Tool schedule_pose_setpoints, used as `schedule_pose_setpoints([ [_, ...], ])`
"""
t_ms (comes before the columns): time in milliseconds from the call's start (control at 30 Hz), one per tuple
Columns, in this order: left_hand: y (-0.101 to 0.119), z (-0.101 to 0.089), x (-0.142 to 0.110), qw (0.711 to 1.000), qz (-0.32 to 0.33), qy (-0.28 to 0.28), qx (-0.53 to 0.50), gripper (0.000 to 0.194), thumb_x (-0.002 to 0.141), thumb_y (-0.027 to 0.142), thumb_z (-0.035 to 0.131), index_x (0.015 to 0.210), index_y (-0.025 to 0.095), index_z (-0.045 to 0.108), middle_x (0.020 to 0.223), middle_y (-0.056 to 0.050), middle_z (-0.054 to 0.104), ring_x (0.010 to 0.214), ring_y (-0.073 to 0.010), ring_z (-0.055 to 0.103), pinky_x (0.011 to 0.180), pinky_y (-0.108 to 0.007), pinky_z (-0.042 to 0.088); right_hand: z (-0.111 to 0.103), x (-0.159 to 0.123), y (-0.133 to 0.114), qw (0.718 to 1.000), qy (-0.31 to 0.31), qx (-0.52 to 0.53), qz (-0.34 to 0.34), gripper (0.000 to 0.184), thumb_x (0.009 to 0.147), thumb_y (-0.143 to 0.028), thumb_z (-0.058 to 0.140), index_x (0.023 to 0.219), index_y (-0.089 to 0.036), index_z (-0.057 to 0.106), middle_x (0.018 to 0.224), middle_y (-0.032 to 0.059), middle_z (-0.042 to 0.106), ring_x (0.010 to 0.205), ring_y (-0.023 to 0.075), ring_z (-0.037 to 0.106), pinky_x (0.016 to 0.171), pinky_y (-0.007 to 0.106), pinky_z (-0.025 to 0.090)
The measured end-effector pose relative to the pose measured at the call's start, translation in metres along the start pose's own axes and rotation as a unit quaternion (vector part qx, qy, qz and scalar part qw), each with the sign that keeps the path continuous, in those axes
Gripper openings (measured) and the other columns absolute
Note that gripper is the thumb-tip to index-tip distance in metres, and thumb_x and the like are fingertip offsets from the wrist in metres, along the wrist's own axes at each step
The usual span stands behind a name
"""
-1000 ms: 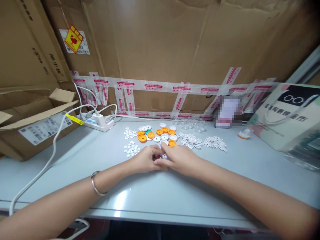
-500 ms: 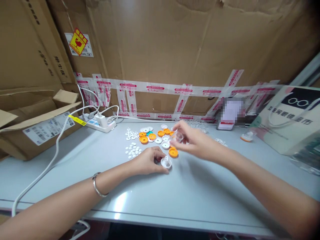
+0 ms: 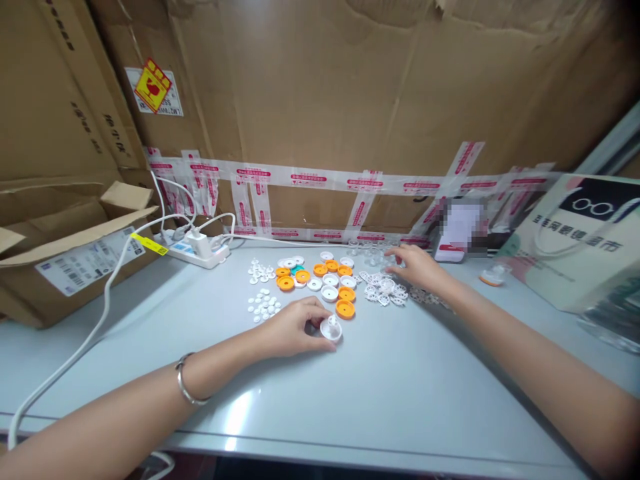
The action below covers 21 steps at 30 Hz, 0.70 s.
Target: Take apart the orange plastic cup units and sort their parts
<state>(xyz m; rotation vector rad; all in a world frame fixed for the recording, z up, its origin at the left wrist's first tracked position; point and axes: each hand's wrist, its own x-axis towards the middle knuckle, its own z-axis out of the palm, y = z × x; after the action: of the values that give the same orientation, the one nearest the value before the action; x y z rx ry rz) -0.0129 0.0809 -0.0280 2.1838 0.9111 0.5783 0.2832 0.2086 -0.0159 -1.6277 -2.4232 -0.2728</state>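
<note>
Down at the middle of the table, my left hand [image 3: 303,327] grips a small white round plastic base [image 3: 331,330] between thumb and fingers. A little white part stands up inside that base. My right hand [image 3: 413,263] reaches to the back right, with thumb and index finger apart beside the clear plastic cups [image 3: 373,252]. Just below its fingers lies a heap of white openwork plastic pieces [image 3: 385,290]. Orange round bases [image 3: 345,309] and white round bases [image 3: 329,293] lie between my hands. Small white stemmed parts [image 3: 261,271] and white discs [image 3: 263,307] are left of them.
A power strip [image 3: 200,255] with white cables stands at the back left, beside an open cardboard box [image 3: 75,253]. A phone [image 3: 453,233] leans at the back. One orange-based clear-topped piece [image 3: 494,275] sits near a paper bag [image 3: 575,240] on the right.
My right hand has moved from the centre to the back right, away from the left hand. The clear cup it held shows no more at the centre. My left hand keeps its hold.
</note>
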Motion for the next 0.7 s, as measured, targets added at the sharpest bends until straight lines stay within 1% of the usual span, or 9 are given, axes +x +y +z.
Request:
schedule_pose_setpoints([
  [133,0.001,0.000,0.001,1.000,0.004,0.000,-0.001,0.021,0.072,0.035,0.064,0.084,0.018,0.062,0.086,-0.001,0.051,0.077,-0.0122,0.049,0.066,-0.020,0.037,0.003,0.003,0.002,1.000,0.003,0.023,0.007,0.036,0.071,-0.031,0.059,0.101,-0.012,0.060,0.078,0.0074,0.060,0.077,0.0224,0.055,0.074,0.032,0.041],
  [233,0.001,0.000,0.001,1.000,0.002,0.000,-0.002,0.021,0.072,0.035,0.064,0.085,0.018,0.062,0.086,-0.001,0.051,0.077,-0.0125,0.049,0.066,-0.021,0.037,0.002,0.002,0.002,0.999,0.010,0.034,0.014,0.034,0.071,-0.032,0.059,0.099,-0.013,0.060,0.077,0.0064,0.060,0.075,0.0211,0.056,0.070,0.030,0.041],
  [333,0.001,-0.001,0.001,1.000,0.000,-0.002,-0.004,0.021,0.072,0.035,0.063,0.085,0.018,0.062,0.087,-0.002,0.051,0.077,-0.0127,0.049,0.067,-0.021,0.037,-0.002,0.002,0.001,0.998,0.034,0.050,0.030,0.031,0.071,-0.033,0.058,0.096,-0.014,0.059,0.074,0.0053,0.060,0.070,0.0198,0.055,0.065,0.029,0.041],
  [433,0.001,-0.001,0.001,1.000,-0.002,-0.002,-0.004,0.022,0.072,0.035,0.064,0.085,0.018,0.062,0.087,-0.002,0.051,0.077,-0.0128,0.049,0.067,-0.021,0.037,-0.005,0.003,0.002,0.998,0.048,0.036,0.018,0.032,0.071,-0.032,0.058,0.097,-0.014,0.058,0.076,0.0061,0.059,0.074,0.0211,0.055,0.068,0.030,0.041],
  [567,0.000,-0.001,0.000,1.000,-0.003,-0.004,-0.008,0.023,0.072,0.036,0.063,0.086,0.018,0.062,0.087,-0.002,0.051,0.078,-0.0131,0.049,0.068,-0.021,0.038,-0.003,0.003,0.003,1.000,0.016,0.008,-0.015,0.031,0.071,-0.031,0.057,0.097,-0.014,0.058,0.077,0.0070,0.059,0.078,0.0226,0.054,0.071,0.032,0.040],
  [700,-0.001,-0.001,0.000,1.000,-0.004,-0.007,-0.005,0.023,0.072,0.037,0.063,0.086,0.018,0.062,0.088,-0.002,0.051,0.077,-0.0129,0.049,0.068,-0.021,0.038,-0.009,0.000,-0.002,0.999,-0.028,0.034,-0.025,0.032,0.071,-0.033,0.057,0.097,-0.015,0.059,0.076,0.0055,0.060,0.074,0.0205,0.055,0.067,0.029,0.040],
])
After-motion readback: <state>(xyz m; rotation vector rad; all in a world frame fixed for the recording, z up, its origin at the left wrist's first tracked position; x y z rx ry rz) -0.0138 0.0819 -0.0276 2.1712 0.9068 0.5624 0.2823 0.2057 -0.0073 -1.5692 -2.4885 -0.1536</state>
